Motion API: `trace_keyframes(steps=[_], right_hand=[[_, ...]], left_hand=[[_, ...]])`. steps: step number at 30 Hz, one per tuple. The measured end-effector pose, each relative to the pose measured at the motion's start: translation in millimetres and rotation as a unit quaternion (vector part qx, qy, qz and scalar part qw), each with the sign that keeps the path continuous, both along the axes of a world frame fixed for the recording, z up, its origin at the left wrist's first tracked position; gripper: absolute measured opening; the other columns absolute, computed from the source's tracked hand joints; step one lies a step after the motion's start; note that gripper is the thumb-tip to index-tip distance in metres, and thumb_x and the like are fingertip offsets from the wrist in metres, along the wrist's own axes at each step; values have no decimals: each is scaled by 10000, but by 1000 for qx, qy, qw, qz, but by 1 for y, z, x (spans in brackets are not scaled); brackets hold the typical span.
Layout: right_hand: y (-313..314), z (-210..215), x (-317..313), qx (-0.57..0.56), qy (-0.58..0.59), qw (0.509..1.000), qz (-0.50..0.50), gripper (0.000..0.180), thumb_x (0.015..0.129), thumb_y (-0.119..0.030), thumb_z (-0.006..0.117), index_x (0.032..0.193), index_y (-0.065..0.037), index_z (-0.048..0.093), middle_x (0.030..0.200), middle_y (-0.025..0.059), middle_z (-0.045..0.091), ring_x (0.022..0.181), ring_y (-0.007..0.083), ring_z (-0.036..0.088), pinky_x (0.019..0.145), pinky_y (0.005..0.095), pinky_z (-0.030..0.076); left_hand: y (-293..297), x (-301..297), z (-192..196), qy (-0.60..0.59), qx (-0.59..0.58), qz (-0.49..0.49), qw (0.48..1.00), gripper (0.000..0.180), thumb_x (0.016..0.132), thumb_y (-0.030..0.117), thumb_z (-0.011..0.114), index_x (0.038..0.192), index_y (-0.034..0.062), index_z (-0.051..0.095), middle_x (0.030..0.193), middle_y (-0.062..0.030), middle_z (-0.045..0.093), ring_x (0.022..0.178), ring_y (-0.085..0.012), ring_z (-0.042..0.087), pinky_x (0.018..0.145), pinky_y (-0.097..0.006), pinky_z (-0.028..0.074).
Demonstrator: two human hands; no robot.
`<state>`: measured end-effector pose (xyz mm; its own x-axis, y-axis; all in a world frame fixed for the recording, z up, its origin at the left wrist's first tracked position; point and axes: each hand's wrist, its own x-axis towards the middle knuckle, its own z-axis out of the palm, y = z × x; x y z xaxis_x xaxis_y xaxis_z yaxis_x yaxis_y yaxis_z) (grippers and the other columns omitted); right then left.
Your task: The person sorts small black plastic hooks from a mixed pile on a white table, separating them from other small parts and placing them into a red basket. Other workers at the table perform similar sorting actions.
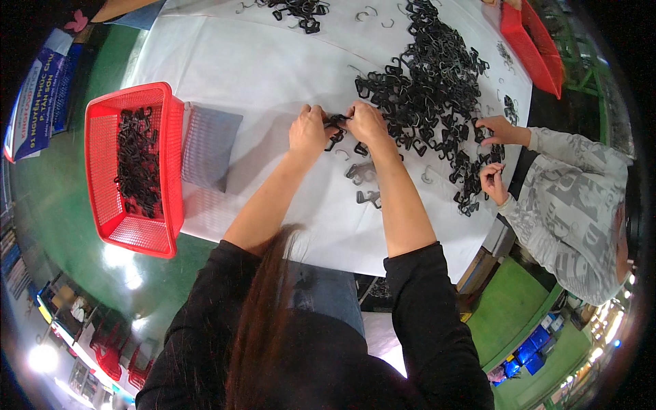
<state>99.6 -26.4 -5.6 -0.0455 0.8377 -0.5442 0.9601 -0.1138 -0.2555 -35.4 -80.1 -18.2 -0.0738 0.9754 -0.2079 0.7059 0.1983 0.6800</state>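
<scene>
Hooks (437,85) heaped on the white table (253,68) lie nearer our right hand (367,124) than our left hand (309,130), and between the two we pinch a small black piece (335,119), fingers clamped on it, its long axis seemingly crosswise.

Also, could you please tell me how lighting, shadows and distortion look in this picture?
Head view: white glare on the green floor at left; head view: soft shadows on the white tabletop beside the left hand; head view: surroundings bend toward the black fisheye rim; head view: the black piece between both hands lacks clear detail.
</scene>
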Motion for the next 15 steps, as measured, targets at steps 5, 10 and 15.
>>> trace_keyframes(steps=[5,10,15], right_hand=[[-18,8,12,20,131,991,-8,252,700,-240,727,906,-124,639,877,102,663,861,298,620,738,414,469],[-34,37,27,-91,364,897,-234,239,695,-144,774,808,-23,601,653,14,565,517,52,459,402,224,307],[-46,59,18,-6,307,928,-213,261,691,-126,771,843,-21,586,635,9,564,488,62,455,391,217,291]], left_hand=[[1,-19,2,-157,-62,-24,985,302,724,241,752,877,11,630,729,-68,634,620,-225,579,559,-338,437],[-15,-59,30,-389,-219,69,892,179,806,233,681,901,81,674,728,25,589,540,-43,384,464,-199,272],[-53,-92,60,-420,-193,120,878,227,853,255,622,960,63,676,767,23,580,595,-33,396,445,-203,269]])
